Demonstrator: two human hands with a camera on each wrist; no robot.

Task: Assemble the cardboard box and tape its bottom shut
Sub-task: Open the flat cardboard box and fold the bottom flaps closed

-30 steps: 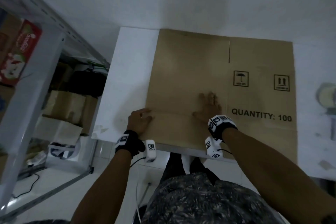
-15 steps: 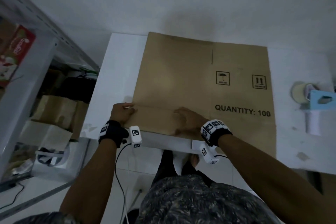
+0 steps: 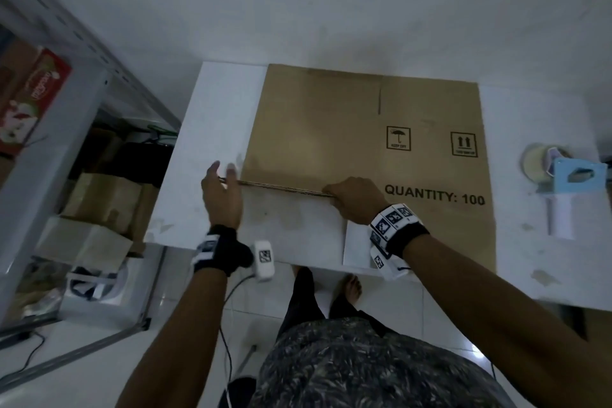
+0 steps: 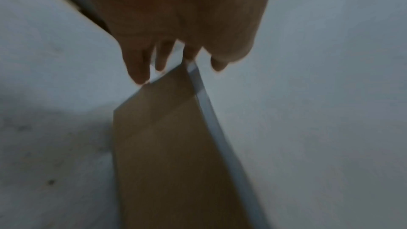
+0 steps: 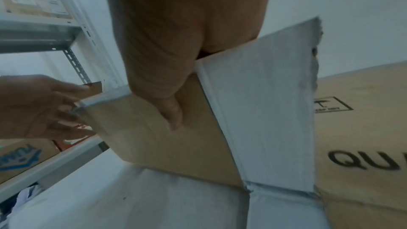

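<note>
Lower centre of frame: right hand (image 3: 354, 200) pinching raised flap (image 5: 158, 128); left hand (image 3: 220, 197) spread at its corner. Risk: flap springs flat if released.

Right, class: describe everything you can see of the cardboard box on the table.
The cardboard box is brown corrugated board with a white inner face, lying flattened on the white table. It is printed with QUANTITY: 100 and two handling symbols. Its near left flap is raised on edge. The right hand grips that flap, thumb on its brown face; the left hand, fingers straight, touches its end. A tape dispenser lies apart, to its right.
</note>
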